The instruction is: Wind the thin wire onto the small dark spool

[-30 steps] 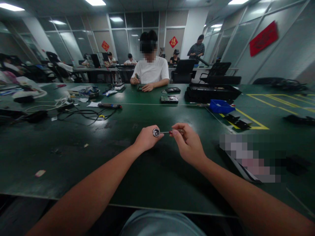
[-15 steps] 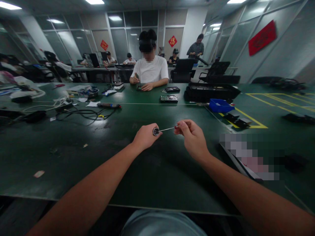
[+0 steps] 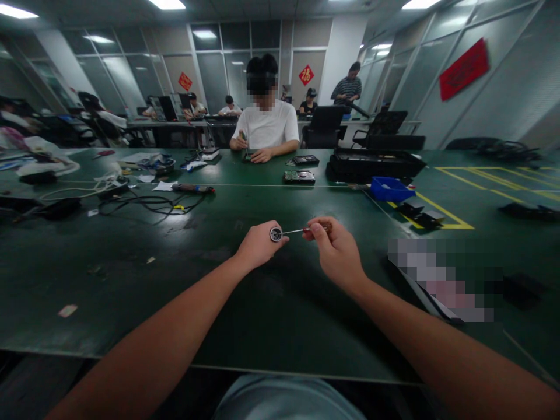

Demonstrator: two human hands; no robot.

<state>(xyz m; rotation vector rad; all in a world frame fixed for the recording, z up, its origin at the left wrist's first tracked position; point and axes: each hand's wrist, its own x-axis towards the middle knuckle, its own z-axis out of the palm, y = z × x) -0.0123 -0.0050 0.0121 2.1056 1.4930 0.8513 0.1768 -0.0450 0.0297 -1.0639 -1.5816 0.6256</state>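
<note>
My left hand (image 3: pixel 257 246) is closed around a small dark cylindrical part (image 3: pixel 275 234), whose open round end with a pale rim faces me. Most of its body is hidden in the palm. My right hand (image 3: pixel 338 249) grips a thin screwdriver (image 3: pixel 293 231) by its handle, of which a little red shows at the fingers. The metal shaft runs leftward, and its tip is at the open end of the cylinder; how deep it reaches I cannot tell. Both hands are held above the green table (image 3: pixel 262 315).
Across the table a co-worker (image 3: pixel 266 125) in a white shirt handles a small tool. Two hard drives (image 3: pixel 299 177) lie ahead of me. To the right are a black case (image 3: pixel 376 164), a blue tray (image 3: pixel 391 189) and a blurred-out sheet (image 3: pixel 441 286). Cables (image 3: pixel 149 204) lie left.
My right hand has shifted slightly left, closer to my left hand. Less of the screwdriver shaft shows between them, and it lies nearer to level. My left hand stays almost in place.
</note>
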